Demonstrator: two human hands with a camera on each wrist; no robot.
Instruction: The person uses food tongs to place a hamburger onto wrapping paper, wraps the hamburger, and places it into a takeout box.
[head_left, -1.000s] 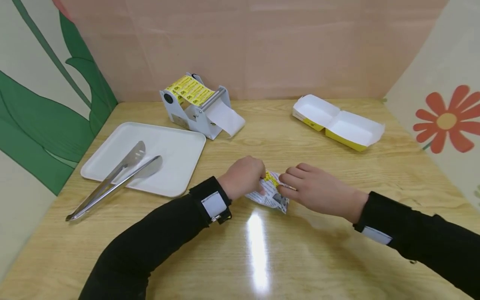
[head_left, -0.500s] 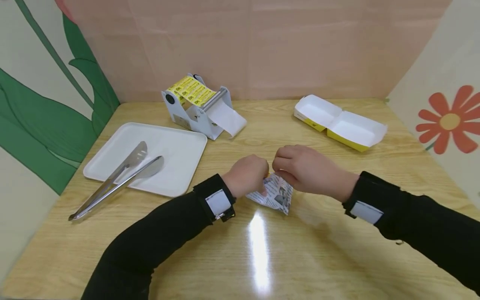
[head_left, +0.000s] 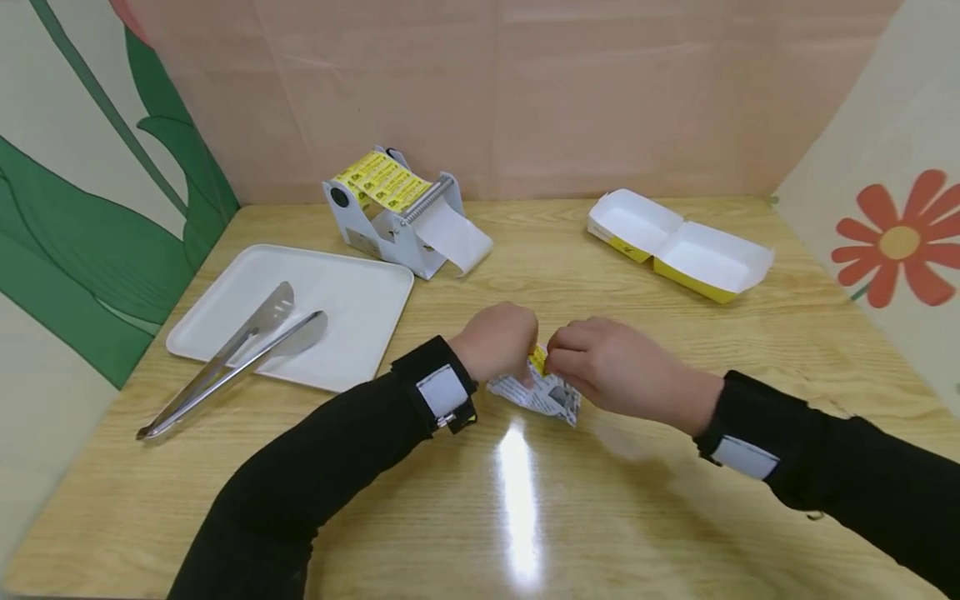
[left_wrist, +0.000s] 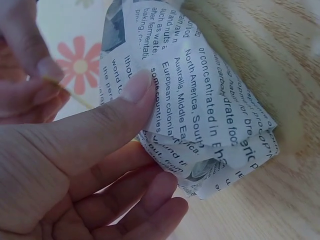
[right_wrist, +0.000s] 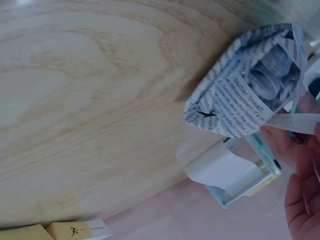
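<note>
On the pale wood-grain bench (head_left: 420, 533) I see a white metal label dispenser (head_left: 358, 229) carrying yellow printed labels (head_left: 382, 179), too small to read. My left hand (head_left: 498, 337) pinches a white, newsprint-patterned paper parcel (head_left: 543, 398) mid-bench, between the hands; my right hand (head_left: 630, 371) pinches a narrow yellow strip (head_left: 537, 358) beside it. I judge the step to be sealing; the next move calls for pressing the strip flat while holding the fold. Legible on the paper: "North America", "Australia", "some countries".
</note>
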